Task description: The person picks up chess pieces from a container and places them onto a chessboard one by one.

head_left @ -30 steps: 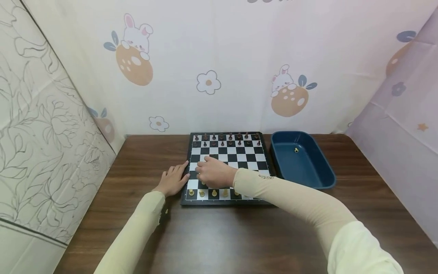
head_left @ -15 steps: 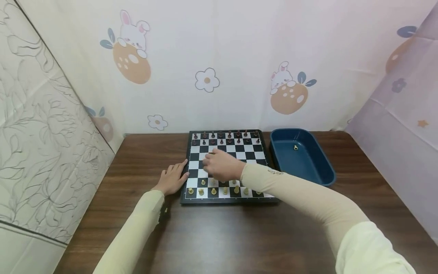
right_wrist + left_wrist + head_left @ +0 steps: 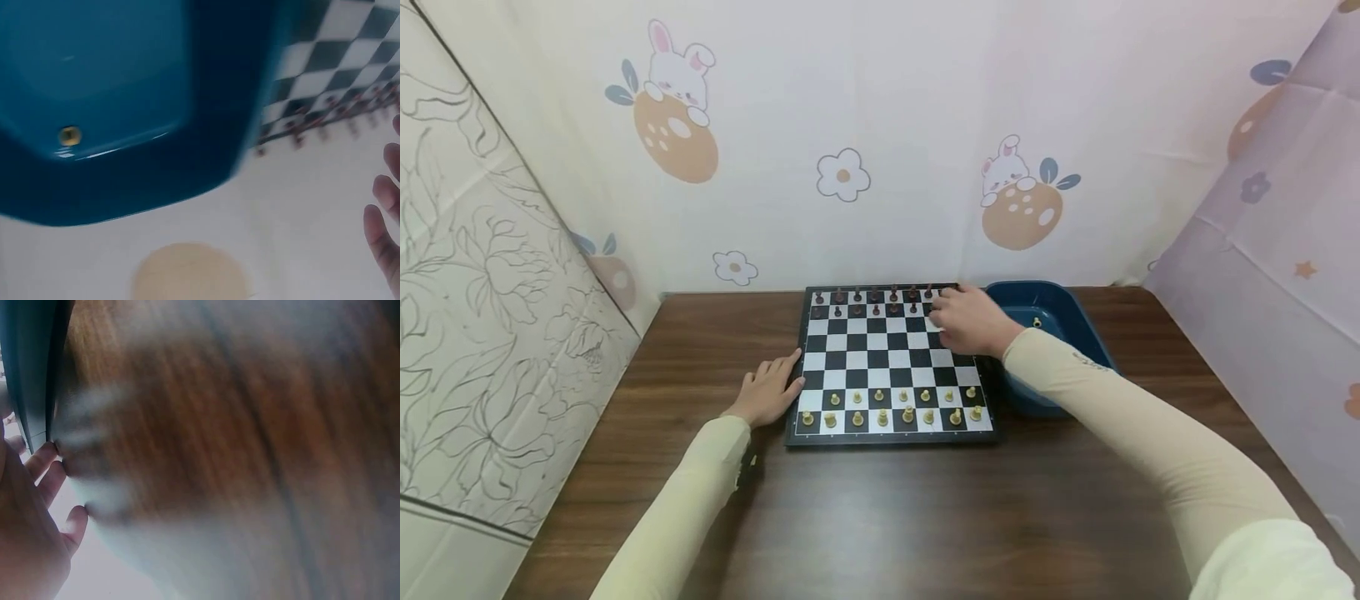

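My left hand (image 3: pixel 766 389) rests with its fingers extended at the left edge of the chessboard (image 3: pixel 857 360); its fingertips also show in the left wrist view. Over the board's right side, beside the blue tray (image 3: pixel 1063 310), is my right hand (image 3: pixel 972 321). Its fingers (image 3: pixel 375 224) look loosely bent in the right wrist view, with nothing seen in them. Gold chess pieces (image 3: pixel 882 417) stand in two rows along the near side. Dark red pieces (image 3: pixel 876 309) fill the far rows, some hidden by the right hand. One gold chess piece (image 3: pixel 70 135) lies in the tray.
The board lies on a dark brown wooden table (image 3: pixel 865 517). Touching or very near its right side stands the tray, partly covered by the right forearm. A patterned curtain (image 3: pixel 910 217) hangs behind the table's far edge.
My right hand has moved from the board's left-middle to its far right, near the tray, uncovering the gold rows. The left hand stays at the board's edge. The head view has shifted slightly.
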{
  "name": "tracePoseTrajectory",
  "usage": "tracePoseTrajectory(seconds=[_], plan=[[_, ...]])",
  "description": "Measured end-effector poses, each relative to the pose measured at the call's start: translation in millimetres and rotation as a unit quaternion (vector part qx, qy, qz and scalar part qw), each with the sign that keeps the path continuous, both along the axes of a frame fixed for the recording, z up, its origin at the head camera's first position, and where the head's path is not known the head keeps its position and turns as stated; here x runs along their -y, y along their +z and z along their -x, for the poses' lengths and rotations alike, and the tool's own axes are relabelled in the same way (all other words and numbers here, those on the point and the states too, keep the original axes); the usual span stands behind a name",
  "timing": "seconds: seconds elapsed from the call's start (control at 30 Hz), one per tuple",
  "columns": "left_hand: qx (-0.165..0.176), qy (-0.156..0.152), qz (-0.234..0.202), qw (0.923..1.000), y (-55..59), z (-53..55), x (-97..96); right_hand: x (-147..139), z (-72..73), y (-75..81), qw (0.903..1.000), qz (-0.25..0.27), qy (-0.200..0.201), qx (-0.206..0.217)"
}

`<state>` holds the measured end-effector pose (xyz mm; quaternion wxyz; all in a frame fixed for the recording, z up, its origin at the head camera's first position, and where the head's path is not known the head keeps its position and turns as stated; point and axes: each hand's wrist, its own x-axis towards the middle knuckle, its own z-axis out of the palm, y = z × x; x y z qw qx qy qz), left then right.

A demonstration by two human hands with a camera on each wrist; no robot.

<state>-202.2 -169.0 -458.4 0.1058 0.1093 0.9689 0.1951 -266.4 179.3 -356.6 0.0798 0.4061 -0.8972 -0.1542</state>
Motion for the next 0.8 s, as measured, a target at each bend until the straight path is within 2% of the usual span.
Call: tracePoseTrajectory(seconds=[0.17, 0.27, 0.4, 0.5, 0.67, 0.8], plan=[[0.005, 0.002, 0.002, 1.0000, -1.3, 1.2, 0.6, -39, 15.5, 4.8, 0.9965, 0.047, -0.069, 0.003], [0.009, 0.003, 0.002, 1.0000, -0.7, 1.7, 0.4, -65, 25.3, 3.8, 0.9936, 0.060, -0.096, -0.010], [0.009, 0.003, 0.002, 1.0000, 0.7, 2.3, 2.3, -97, 41.5, -4.5, 0.9924, 0.035, -0.115, -0.028], [0.005, 0.000, 0.001, 1.0000, 0.3, 3.0, 3.5, -115, 49.7, -13.3, 0.9913, 0.011, -0.129, -0.021], [0.000, -0.003, -0.003, 1.0000, -1.8, 3.1, 3.5, -130, 55.6, -28.1, 0.9851, -0.008, -0.172, 0.011], [-0.002, -0.002, -0.004, 1.0000, -1.9, 4.3, 2.6, -135, 56.4, -39.8, 0.9752, -0.027, -0.218, 0.028]])
